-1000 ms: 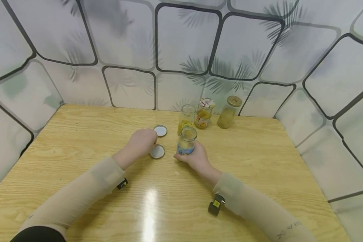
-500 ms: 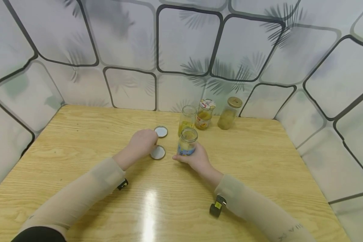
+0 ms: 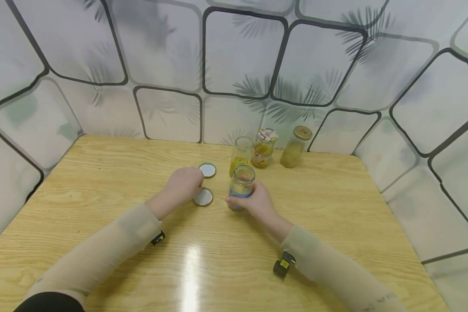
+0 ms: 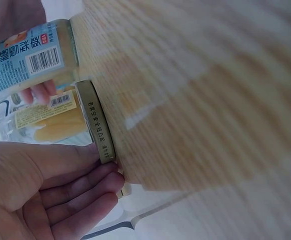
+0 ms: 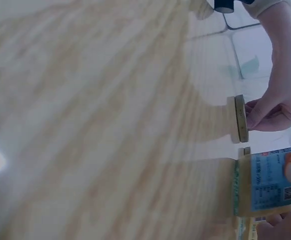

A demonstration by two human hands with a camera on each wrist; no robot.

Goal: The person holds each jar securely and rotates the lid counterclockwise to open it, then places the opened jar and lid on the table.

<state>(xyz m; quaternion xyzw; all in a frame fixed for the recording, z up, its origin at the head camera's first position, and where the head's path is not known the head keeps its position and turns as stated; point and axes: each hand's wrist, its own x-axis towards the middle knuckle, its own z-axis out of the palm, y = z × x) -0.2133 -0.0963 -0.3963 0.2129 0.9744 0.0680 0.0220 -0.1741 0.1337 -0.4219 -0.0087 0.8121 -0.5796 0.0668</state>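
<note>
My left hand pinches the rim of a jar lid that lies on the wooden table with its white inside up. In the left wrist view, thumb and fingertips meet at the lower edge of that gold-sided lid. Just beyond it lies another white-lined lid. My right hand grips an uncovered glass jar, upright at the table surface, its fingers wrapped round the side. A blue label with a barcode covers that jar's wall. The palm side of the right hand is largely hidden.
Behind the gripped jar stands an open glass jar with yellow contents. Farther right are a jar with a patterned lid and one with a gold lid. A patterned wall borders the table.
My right hand has shifted slightly on the jar, its thumb now higher and over the label, so the jar's base shows. The left hand and both lids have stayed put.
</note>
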